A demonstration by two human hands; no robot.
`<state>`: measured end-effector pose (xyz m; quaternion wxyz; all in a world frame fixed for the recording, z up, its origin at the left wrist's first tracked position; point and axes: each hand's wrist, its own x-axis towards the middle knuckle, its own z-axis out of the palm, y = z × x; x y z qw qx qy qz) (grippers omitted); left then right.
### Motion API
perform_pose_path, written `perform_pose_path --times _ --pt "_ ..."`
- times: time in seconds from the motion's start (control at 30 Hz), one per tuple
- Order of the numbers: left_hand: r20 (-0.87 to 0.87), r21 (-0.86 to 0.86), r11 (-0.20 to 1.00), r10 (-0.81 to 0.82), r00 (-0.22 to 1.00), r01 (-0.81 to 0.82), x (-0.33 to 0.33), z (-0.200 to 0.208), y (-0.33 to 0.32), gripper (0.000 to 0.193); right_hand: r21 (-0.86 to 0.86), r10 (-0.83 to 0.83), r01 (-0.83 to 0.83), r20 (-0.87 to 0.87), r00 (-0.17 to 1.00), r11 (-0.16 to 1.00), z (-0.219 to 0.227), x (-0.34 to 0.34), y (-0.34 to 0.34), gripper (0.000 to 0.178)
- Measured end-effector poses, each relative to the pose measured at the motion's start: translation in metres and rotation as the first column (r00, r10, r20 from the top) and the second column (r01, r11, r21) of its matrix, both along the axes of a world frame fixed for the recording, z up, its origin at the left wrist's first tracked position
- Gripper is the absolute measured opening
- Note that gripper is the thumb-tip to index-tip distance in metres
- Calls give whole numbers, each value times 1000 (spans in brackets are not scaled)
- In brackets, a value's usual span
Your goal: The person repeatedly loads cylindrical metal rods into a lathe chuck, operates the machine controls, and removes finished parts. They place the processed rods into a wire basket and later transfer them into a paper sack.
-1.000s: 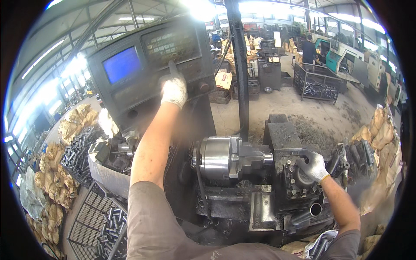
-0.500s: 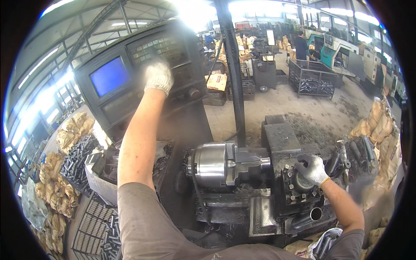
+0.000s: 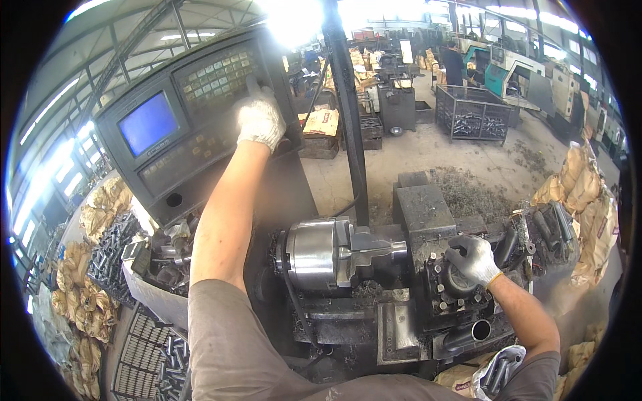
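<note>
My left hand [image 3: 262, 123], in a white knit glove, is raised at the control panel [image 3: 150, 190] of a lathe. One finger stretches up beside the keypad [image 3: 215, 79], and the other fingers look curled and partly blurred. It holds nothing, and I cannot tell whether the fingertip touches a key. My right hand [image 3: 476, 260], in a grey-and-white glove, rests on the bolted tool post [image 3: 438, 289] with thumb and fingers curved apart. Between the hands sits the shiny lathe chuck [image 3: 311, 254], its jaws [image 3: 364, 252] toward the tool post.
Left of the chuck, metal parts [image 3: 112, 247] lie heaped near brown sacks [image 3: 80, 287]. A dark post [image 3: 349, 127] rises behind the lathe. A wire bin [image 3: 471, 100] of parts stands farther back. More sacks [image 3: 595, 220] and a spanner [image 3: 529, 247] are at the right.
My left hand has moved right across the panel, away from the screen, and its raised finger now shows. My right hand stays on the tool post. The whole view has shifted slightly.
</note>
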<state>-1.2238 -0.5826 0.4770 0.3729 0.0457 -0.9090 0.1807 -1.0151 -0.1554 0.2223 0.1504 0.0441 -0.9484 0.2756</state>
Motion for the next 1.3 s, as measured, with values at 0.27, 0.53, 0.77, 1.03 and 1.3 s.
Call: perform_pose_path --times 0.27,0.53,0.77,1.03,1.3 --pt "-65 128 988 -82 995 90 7 1 -17 43 4 20 -20 -8 1000 1000 2 0 0 36" --pt "-152 144 982 -96 984 118 10 7 -32 42 -3 7 -7 -17 1000 1000 2 2 -1 33" --pt "-65 3 996 -92 994 92 1 11 -9 47 15 -5 5 -4 1000 1000 5 3 -4 33" --pt "-103 155 964 -203 974 218 9 34 11 42 9 -1 2 -15 1000 1000 4 0 -4 31" --pt "-109 134 967 -203 973 217 -23 41 0 34 59 47 -43 -54 997 997 0 -2 -2 27"
